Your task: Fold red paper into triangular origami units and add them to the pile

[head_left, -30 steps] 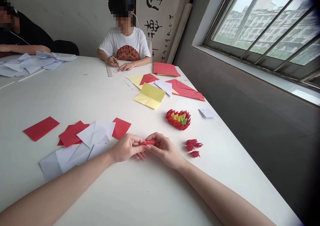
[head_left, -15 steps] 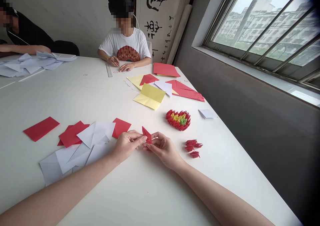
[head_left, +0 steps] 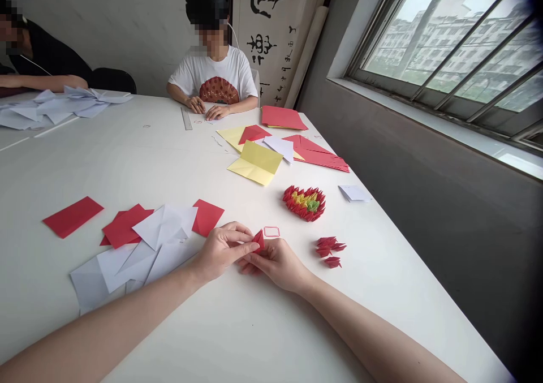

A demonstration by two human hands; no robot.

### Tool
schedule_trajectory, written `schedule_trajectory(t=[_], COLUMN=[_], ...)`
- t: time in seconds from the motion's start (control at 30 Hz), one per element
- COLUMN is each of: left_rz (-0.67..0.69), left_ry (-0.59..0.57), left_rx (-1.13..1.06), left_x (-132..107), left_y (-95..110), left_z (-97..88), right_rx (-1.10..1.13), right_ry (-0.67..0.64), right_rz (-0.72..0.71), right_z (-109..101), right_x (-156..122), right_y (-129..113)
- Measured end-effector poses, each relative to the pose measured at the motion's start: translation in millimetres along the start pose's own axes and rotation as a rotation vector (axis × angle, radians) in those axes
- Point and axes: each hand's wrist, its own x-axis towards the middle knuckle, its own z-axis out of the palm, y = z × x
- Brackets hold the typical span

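Observation:
Between my two hands is a small folded piece of red paper [head_left: 259, 240], its pointed tip upward. My left hand [head_left: 223, 250] pinches it between thumb and fingers from the left. From the right, my right hand [head_left: 278, 264] grips its lower part with the thumb in front; part of the paper is hidden by the fingers. Several small folded red paper pieces [head_left: 330, 246] lie to the right of my right hand. Farther back sits a heart-shaped cluster of folded paper [head_left: 304, 203], red around the rim with yellow and green inside.
Loose white sheets [head_left: 165, 227] and red sheets [head_left: 123, 226] lie left of my hands. Yellow paper [head_left: 255, 162] and a red stack [head_left: 284, 117] are farther back. Across the white table [head_left: 169, 168] a person [head_left: 216, 77] works beside a ruler [head_left: 186, 118]; another person sits far left.
The red folded paper has turned and sunk lower into my fingers, so less of it shows. Both hands have drawn closer together around it. A red outline on the tabletop behind them is now uncovered.

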Motion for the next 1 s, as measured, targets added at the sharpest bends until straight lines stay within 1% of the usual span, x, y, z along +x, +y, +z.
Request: schedule_trajectory(t=[0.07, 0.13, 0.23, 0.37, 0.43, 0.53, 0.6, 0.67, 0.73, 0.8, 0.87, 0.93, 1.0], left_rz=[0.013, 0.025, 0.047, 0.094, 0.148, 0.249, 0.264, 0.201, 0.093, 0.009, -0.033, -0.071, -0.117], left_ry=[0.033, 0.064, 0.098, 0.078, 0.074, 0.070, 0.049, 0.025, 0.029, 0.045, 0.029, -0.033, -0.118], left_rx=[0.001, 0.020, 0.126, 0.270, 0.352, 0.494, 0.505, 0.387, 0.207, 0.075, 0.002, -0.034, -0.020], left_x=[0, 1, -1, -6, -9, -13, -14, -13, -10, -6, -3, -2, -1], left_y=[1, 1, 2, 1, 1, 1, 1, 2, 3, 4, 6, 8, 10], left_z=[-0.5, -2.3, -4.0, -0.8, 1.5, 3.9, 4.8, 5.1, 4.4, 2.1, -1.5, -5.7, -9.5], right_rx=[-0.010, -0.051, -0.156, -0.310, -0.368, -0.464, -0.531, -0.586, -0.613, -0.553, -0.406, -0.310, -0.354], right_ry=[0.020, 0.091, 0.202, 0.235, 0.256, 0.315, 0.375, 0.431, 0.450, 0.426, 0.397, 0.357, 0.287], right_rz=[-0.010, -0.050, -0.096, -0.121, -0.145, -0.213, -0.269, -0.329, -0.377, -0.373, -0.342, -0.364, -0.460], right_z=[1, 2, 2, 3, 3, 4, 5, 5, 5, 2, -1, -6, -10], right_x=[-1, -2, -4, -5, -4, -5, -5, -6, -6, -6, -6, -6, -6], right_y=[0, -1, -2, 1, 5, 10, 12, 12, 10, 8, 6, 4, 3])
